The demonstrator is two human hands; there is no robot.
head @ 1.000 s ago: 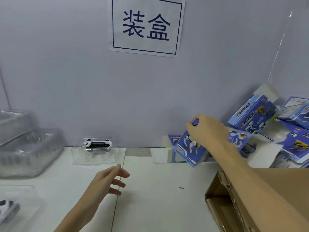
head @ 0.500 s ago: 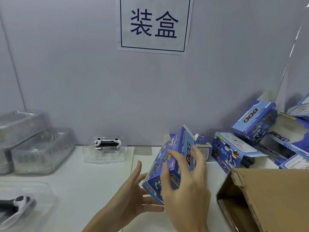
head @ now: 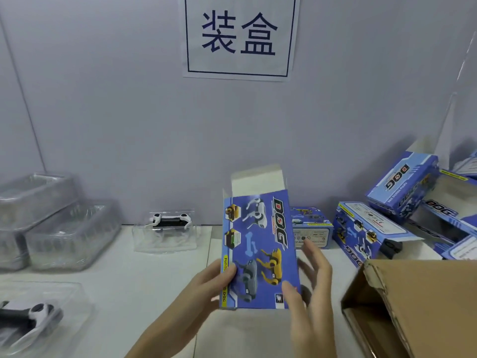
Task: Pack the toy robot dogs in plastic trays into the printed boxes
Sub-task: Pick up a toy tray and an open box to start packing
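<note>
A blue printed box [head: 258, 251] marked DOG stands upright in front of me, its white top flap open. My left hand [head: 216, 282] grips its lower left edge, thumb on the front face. My right hand [head: 307, 282] holds its lower right edge, thumb on the front and fingers spread behind. A black-and-white toy robot dog in a clear plastic tray [head: 167, 228] lies by the wall. A second toy dog in its tray [head: 33, 316] lies at the near left.
Stacks of empty clear trays [head: 59, 228] stand at the left. More blue printed boxes [head: 402, 202] are piled at the right against the wall. An open brown carton [head: 418, 306] fills the lower right corner. A paper sign [head: 240, 37] hangs on the grey wall.
The box went from the pile at the right to in front of me. It turned upright with its front face toward me, and my left hand took hold of it.
</note>
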